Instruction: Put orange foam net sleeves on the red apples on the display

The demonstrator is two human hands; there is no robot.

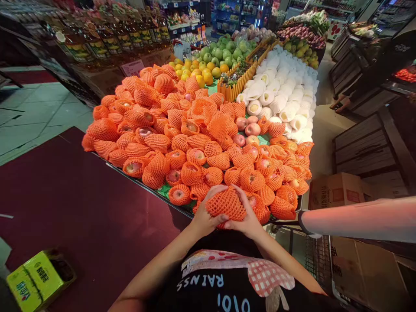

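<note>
Both hands are wrapped round an apple in an orange foam net, close in front of my chest at the near edge of the fruit display. My left hand grips its left side, thumb across the front. Round the right side my right hand is closed, its thumb near the other one. The net hides most of the fruit inside. Just beyond the hands lie many more apples in orange nets, heaped on green matting. A few bare apples sit among them.
White-netted fruit lies at the back right, beside a small yellow fence. Oranges and green fruit are farther back. A cardboard box and a shopping cart stand right; a yellow-green box is lower left.
</note>
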